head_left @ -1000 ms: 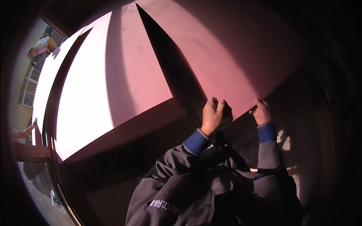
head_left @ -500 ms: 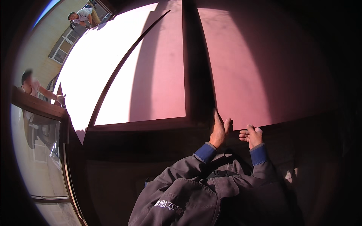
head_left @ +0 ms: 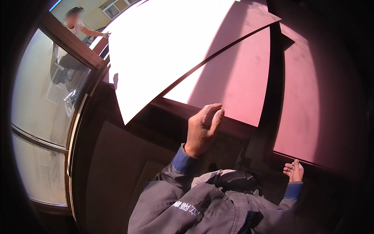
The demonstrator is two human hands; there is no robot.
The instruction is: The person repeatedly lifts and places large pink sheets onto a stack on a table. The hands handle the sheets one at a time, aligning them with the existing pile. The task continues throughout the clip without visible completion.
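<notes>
My left hand [head_left: 204, 129] is raised in front of the near edge of a pink stacked sheet [head_left: 243, 84]. Its fingers bend loosely with the thumb a little apart, and nothing shows in it. Farther right, my right hand [head_left: 295, 171] is just below the near edge of another pink sheet [head_left: 298, 117], its fingers loosely bent and apart; whether the thumb touches the edge I cannot tell. A large loose sheet [head_left: 156, 66], glaring white in the sun, lies askew over the left stack, its near corner jutting out. At its far left edge is a co-worker's hand [head_left: 106, 35].
The co-worker [head_left: 76, 25] stands beyond a brown frame [head_left: 72, 43] with glass panes [head_left: 43, 89] on the left. A dark gap [head_left: 274, 78] separates the two stacks. A building with a window [head_left: 115, 8] stands behind. Deep shadow covers the area under the sheets.
My left hand has come off the right sheet's corner and moved left and up. My right hand stays by that sheet's near edge. The view has swung left, and the loose sheet lies more askew.
</notes>
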